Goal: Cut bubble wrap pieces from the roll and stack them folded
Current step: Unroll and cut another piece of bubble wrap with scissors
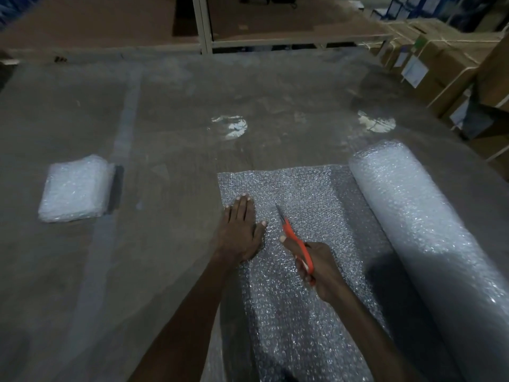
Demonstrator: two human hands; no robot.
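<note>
A thick roll of bubble wrap (418, 216) lies at the right of the table, with a sheet of bubble wrap (311, 188) unrolled from it toward the left. My left hand (241, 230) presses flat on the sheet near its left edge, fingers together. Orange-handled scissors (294, 238) are gripped in my right hand (319, 268), their blades in the sheet and pointing away from me, just right of my left thumb. A stack of folded bubble wrap pieces (74, 188) rests far to the left.
The table (165, 119) is covered in shiny clear film with taped seams. Cardboard boxes (446, 59) with white labels stand along the right. A metal frame post (202, 23) rises beyond the far edge.
</note>
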